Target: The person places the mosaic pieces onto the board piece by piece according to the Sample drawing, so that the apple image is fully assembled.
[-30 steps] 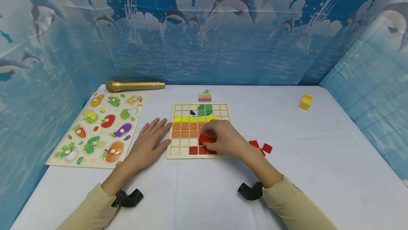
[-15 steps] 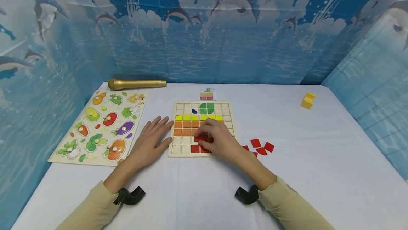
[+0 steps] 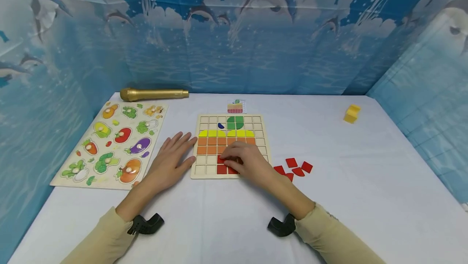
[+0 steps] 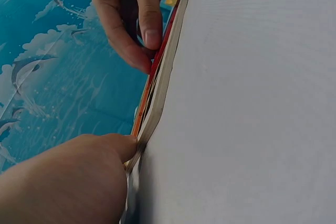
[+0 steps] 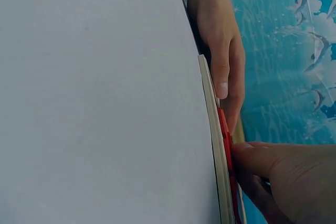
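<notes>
A wooden grid board lies at the middle of the table, filled in part with green, yellow, orange and red tiles and a small dark blue piece. With thumb and fingertips my right hand pinches a red square tile in the row below the orange ones. The fingers hide part of that row. My left hand lies with spread fingers at the board's left edge, thumb and fingertips touching it. In the left wrist view the right hand is over the red pieces on the board.
Several loose red tiles lie right of the board. A vegetable puzzle board is on the left, with a gold microphone behind it. A small pattern card sits beyond the grid; a yellow block stands far right.
My right hand has moved left along the lower rows with the red tile, uncovering more loose red tiles. The left hand has stayed at the board's edge.
</notes>
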The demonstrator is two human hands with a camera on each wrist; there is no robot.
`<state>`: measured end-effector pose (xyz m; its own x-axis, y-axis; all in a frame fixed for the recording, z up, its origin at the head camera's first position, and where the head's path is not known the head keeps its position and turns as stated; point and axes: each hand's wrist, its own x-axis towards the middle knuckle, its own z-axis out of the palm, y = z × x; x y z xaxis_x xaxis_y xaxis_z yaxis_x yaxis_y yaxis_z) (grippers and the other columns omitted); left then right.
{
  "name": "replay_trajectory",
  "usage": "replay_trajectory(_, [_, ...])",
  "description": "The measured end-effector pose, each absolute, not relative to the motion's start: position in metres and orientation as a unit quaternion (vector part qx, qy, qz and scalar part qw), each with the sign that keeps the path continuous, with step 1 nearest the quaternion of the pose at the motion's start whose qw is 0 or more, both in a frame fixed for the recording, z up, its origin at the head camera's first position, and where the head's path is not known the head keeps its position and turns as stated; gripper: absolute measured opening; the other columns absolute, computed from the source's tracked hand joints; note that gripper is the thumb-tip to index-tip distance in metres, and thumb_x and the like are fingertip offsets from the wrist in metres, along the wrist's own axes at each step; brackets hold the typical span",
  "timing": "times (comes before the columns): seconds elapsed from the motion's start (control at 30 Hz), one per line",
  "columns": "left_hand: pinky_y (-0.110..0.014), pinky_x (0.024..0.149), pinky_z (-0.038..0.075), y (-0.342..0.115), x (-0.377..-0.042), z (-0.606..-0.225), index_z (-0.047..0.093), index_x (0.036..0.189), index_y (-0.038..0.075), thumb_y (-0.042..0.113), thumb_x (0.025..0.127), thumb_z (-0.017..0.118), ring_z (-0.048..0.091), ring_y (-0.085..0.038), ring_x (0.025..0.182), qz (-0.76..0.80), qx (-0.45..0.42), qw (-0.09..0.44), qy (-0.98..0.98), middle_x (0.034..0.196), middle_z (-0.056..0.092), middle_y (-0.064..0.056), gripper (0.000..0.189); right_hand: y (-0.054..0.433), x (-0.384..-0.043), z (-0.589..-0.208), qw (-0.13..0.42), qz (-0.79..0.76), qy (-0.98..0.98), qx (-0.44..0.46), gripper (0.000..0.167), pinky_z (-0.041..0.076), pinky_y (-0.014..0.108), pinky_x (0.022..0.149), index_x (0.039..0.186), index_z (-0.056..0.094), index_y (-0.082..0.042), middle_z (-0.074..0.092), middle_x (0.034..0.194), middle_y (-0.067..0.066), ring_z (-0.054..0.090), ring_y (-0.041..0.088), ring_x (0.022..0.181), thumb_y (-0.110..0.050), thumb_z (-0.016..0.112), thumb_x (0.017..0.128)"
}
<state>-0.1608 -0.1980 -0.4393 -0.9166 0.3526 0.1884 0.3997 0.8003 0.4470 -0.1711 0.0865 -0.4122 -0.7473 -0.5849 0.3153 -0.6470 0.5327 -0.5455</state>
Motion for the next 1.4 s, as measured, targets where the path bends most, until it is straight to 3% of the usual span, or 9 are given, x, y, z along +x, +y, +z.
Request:
replay_trajectory(0.5, [-0.060, 0.132, 0.007, -0.196, -0.161, -0.440, 0.044, 0.162, 0.015, 0.032, 0.106, 0.062, 0.017, -0.037, 0.163, -0.255, -0.199, 0.046, -0.945, 0.172, 0.033, -0.012, 0.061, 0.089, -0.164, -0.411, 0.079, 0.265, -0.881, 0.384, 0.022, 0.061, 0.030, 0.095, 0.115, 0.083, -0.008, 0.072, 0.115, 0.003, 0.066, 0.018, 0.110, -0.011, 0.081, 0.094])
replay_trajectory(0.87, [-0.059, 0.133, 0.007, -0.195, -0.159, -0.440, 0.044, 0.162, 0.016, 0.033, 0.105, 0.062, 0.017, -0.036, 0.163, -0.250, -0.196, 0.044, -0.947, 0.172, 0.033, -0.011, 0.062, 0.092, -0.157, -0.411, 0.093, 0.266, -0.875, 0.394, 0.021, 0.062, 0.024, 0.087, 0.112, 0.084, -0.009, 0.074, 0.114, 0.001, 0.067, 0.015, 0.107, -0.013, 0.084, 0.091])
replay_trajectory(1.1, [-0.059, 0.133, 0.007, -0.194, -0.158, -0.438, 0.044, 0.162, 0.016, 0.033, 0.105, 0.063, 0.017, -0.036, 0.163, -0.253, -0.200, 0.045, -0.946, 0.172, 0.033, -0.011, 0.062, 0.093, -0.153, -0.408, 0.087, 0.230, -0.874, 0.419, 0.027, 0.061, 0.027, 0.094, 0.120, 0.082, -0.012, 0.072, 0.121, 0.005, 0.064, 0.018, 0.114, -0.016, 0.081, 0.094])
replay_trajectory(1.4, [-0.059, 0.133, 0.006, -0.195, -0.157, -0.436, 0.043, 0.162, 0.015, 0.033, 0.105, 0.062, 0.016, -0.036, 0.163, -0.251, -0.197, 0.041, -0.947, 0.172, 0.033, -0.011, 0.062, 0.092, -0.150, -0.403, 0.062, 0.244, -0.890, 0.381, 0.028, 0.060, 0.031, 0.099, 0.122, 0.081, -0.013, 0.072, 0.123, 0.001, 0.064, 0.017, 0.117, -0.021, 0.080, 0.095])
